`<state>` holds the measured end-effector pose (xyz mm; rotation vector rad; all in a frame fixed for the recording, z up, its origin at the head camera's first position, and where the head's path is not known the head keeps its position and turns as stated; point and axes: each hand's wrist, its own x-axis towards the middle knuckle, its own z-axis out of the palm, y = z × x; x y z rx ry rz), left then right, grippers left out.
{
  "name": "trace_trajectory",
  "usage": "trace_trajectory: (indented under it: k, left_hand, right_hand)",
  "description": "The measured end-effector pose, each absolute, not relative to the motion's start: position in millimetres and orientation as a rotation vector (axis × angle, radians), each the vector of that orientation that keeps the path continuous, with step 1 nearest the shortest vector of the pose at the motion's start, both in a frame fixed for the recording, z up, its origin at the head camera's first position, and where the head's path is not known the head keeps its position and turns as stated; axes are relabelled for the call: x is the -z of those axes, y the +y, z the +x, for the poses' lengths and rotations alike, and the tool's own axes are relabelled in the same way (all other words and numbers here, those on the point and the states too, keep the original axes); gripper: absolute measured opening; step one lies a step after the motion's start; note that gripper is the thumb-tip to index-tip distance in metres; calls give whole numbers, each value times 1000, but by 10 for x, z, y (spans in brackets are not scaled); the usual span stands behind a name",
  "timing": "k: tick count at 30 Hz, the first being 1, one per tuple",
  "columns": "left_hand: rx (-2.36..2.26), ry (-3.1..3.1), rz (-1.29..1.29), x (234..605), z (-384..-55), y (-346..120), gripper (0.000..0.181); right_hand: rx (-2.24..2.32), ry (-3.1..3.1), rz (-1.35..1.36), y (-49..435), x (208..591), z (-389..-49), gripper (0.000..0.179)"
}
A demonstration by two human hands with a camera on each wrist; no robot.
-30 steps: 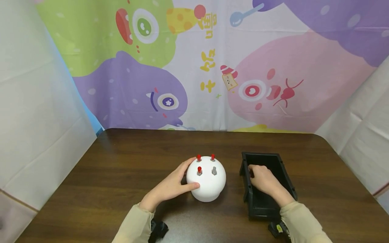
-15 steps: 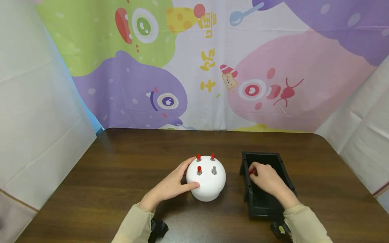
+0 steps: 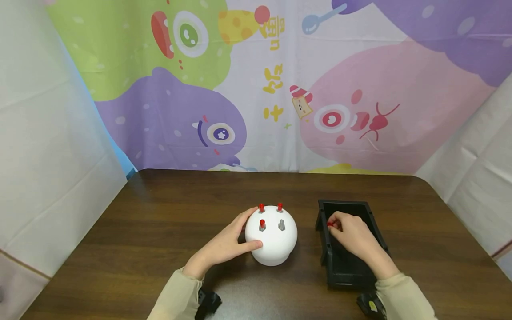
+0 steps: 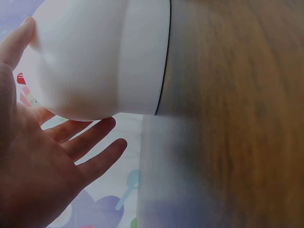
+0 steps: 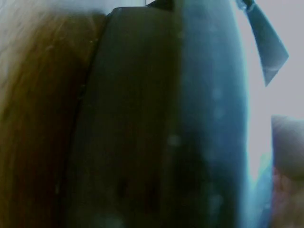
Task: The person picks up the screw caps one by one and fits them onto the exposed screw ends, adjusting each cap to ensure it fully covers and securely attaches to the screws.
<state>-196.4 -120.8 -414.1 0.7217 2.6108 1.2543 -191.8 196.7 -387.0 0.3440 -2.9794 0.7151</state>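
Note:
Near the table's middle sits a white dome with toggle switches standing on top. Three levers wear red caps, one of them the front-left cap; the front-right toggle switch shows bare grey metal. My left hand rests against the dome's left side, thumb on its front and index finger towards the back. In the left wrist view that hand has its fingers extended along the dome. My right hand pinches a small red cap over the black bin, its other fingers curled in.
The bin stands on the brown wooden table, right of the dome; its wall fills much of the right wrist view. A black wrist device lies below the left sleeve. A cartoon-print curtain hangs behind the table.
My right hand has lifted slightly inside the bin, and the red cap has come into sight between its fingertips. The left hand and the dome have stayed put.

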Motion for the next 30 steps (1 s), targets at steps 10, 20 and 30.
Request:
trace_trajectory:
  k: [10, 20, 30]
  left_hand:
    - [-1252, 2610, 723, 4137, -1958, -1210, 86]
    - [-1255, 2621, 734, 4152, -1967, -1206, 86]
    - [-1256, 2618, 731, 4146, -1959, -1204, 86]
  right_hand:
    - [-647, -2878, 353, 1975, 3800, -1872, 12]
    - [-660, -2774, 352, 1921, 3714, -1813, 14]
    - [-725, -2708, 420, 1750, 3593, -1714, 18]
